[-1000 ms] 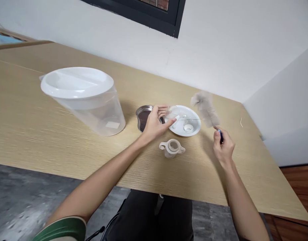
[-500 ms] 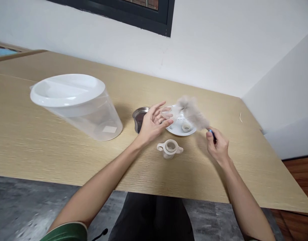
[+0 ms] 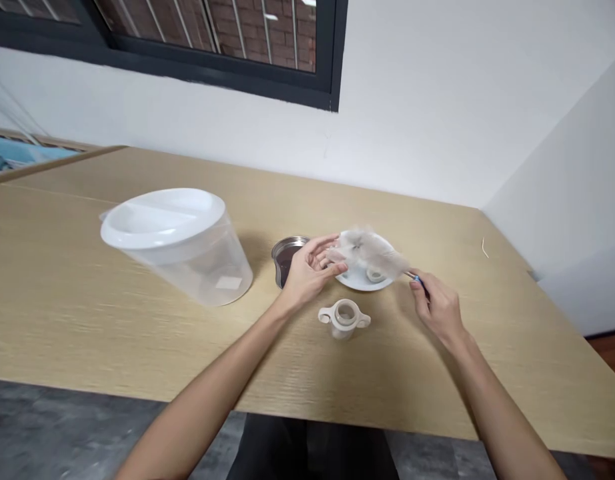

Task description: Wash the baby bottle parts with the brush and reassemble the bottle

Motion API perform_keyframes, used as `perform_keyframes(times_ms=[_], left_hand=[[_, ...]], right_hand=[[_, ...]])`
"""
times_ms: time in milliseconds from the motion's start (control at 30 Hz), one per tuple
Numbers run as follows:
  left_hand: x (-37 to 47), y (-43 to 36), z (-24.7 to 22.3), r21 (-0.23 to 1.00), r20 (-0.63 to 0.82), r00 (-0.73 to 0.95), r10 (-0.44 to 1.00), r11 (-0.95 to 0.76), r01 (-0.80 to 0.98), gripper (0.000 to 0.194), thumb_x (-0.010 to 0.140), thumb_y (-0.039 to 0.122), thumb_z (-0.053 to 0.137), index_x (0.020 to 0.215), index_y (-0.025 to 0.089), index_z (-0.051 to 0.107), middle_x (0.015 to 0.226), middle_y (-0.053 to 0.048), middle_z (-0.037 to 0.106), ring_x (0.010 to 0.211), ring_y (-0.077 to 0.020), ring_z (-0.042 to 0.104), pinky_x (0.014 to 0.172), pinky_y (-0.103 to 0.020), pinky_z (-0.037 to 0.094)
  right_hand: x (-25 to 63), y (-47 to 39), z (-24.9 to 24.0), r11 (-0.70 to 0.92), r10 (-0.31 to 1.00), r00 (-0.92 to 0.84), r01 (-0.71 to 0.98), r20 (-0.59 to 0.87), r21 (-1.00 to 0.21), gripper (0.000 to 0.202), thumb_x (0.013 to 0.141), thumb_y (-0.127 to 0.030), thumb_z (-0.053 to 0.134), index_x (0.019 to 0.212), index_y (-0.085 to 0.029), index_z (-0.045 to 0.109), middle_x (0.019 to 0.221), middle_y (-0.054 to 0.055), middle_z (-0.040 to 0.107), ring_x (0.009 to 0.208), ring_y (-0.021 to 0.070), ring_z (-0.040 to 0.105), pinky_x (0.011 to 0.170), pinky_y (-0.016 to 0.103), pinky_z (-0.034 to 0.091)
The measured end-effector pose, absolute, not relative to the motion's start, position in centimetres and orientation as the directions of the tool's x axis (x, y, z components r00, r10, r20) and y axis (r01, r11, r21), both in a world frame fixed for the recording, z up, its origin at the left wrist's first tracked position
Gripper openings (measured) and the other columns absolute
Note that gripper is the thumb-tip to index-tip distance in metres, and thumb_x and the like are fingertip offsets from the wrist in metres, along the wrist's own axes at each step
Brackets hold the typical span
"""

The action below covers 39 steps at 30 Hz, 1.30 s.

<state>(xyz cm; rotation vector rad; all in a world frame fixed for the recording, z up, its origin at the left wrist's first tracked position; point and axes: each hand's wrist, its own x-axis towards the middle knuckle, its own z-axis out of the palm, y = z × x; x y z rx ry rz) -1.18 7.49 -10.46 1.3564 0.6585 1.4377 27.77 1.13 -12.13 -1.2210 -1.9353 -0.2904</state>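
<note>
At right of centre, a person's right hand [image 3: 440,307] grips the blue handle [image 3: 418,283] of a fluffy brush [image 3: 375,252], its head blurred above a white plate [image 3: 365,287] holding a small ring [image 3: 376,274]. The left hand [image 3: 306,272], at centre, curls its fingers around what looks like a translucent piece [image 3: 333,255] — its outline partly lost to blur. The piece could slip if the brush head pushes against so light a fingertip hold, and low bristles could sweep the ring off the plate. Just below centre, a two-handled cup [image 3: 343,321] could tip if a forearm drifts inward; left of the plate sits a metal dish [image 3: 291,239]. On the lidded pitcher [image 3: 202,267], left of centre, a pale label [image 3: 229,283] shows no legible writing — and no brand can be read anywhere.
</note>
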Motion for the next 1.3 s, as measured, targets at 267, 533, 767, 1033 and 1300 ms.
perform_keyframes(times_ms=[267,533,767,1033,1300], left_hand=[[-0.6,7.1,-10.1,0.887,0.316,0.154,0.936,-0.234,-0.399,0.062,0.058,0.022,0.093,0.112,0.017,0.062,0.117,-0.011,0.069,0.095,-0.0208,0.072,0.085,-0.034,0.059],[-1.0,7.8,-10.4,0.906,0.293,0.096,0.951,-0.244,-0.345,0.063,0.053,0.021,0.095,0.106,0.015,0.062,0.113,-0.012,0.069,0.096,-0.023,0.072,0.085,-0.036,0.059],[-1.3,7.8,-10.8,0.906,0.38,0.138,0.915,-0.339,-0.252,0.062,0.058,0.022,0.092,0.114,0.018,0.065,0.123,-0.012,0.066,0.092,-0.0192,0.069,0.083,-0.034,0.057],[-0.7,7.5,-10.8,0.876,0.404,0.165,0.9,-0.329,-0.352,0.06,0.06,0.024,0.091,0.115,0.018,0.067,0.123,-0.012,0.064,0.109,-0.0249,0.067,0.096,-0.041,0.055],[-0.9,7.4,-10.9,0.883,0.428,0.109,0.897,-0.389,-0.261,0.082,0.059,0.021,0.092,0.131,0.021,0.054,0.119,-0.01,0.065,0.109,-0.0244,0.068,0.1,-0.041,0.054]], right_hand=[[28.5,1.4,-12.2,0.481,0.615,-0.127,0.842,0.778,-0.243,0.027,0.101,-0.029,0.048,0.115,-0.017,0.067,0.095,0.008,0.075,0.065,0.0147,0.066,0.061,0.026,0.05],[29.0,1.6,-12.0,0.411,0.601,-0.074,0.883,0.796,-0.228,0.027,0.101,-0.03,0.046,0.112,-0.017,0.066,0.098,0.009,0.076,0.079,0.0184,0.071,0.068,0.028,0.054],[28.8,1.8,-12.4,0.486,0.682,-0.22,0.849,0.698,-0.207,0.027,0.101,-0.029,0.046,0.118,-0.019,0.065,0.106,0.008,0.075,0.085,0.0183,0.072,0.073,0.028,0.056],[28.6,1.4,-12.1,0.517,0.659,-0.201,0.821,0.725,-0.242,0.027,0.102,-0.029,0.044,0.115,-0.018,0.064,0.097,0.008,0.075,0.076,0.0169,0.071,0.067,0.027,0.054],[28.4,1.3,-11.8,0.422,0.68,-0.123,0.872,0.723,-0.249,0.028,0.102,-0.029,0.045,0.116,-0.018,0.066,0.103,0.008,0.075,0.08,0.0169,0.071,0.072,0.027,0.053]])
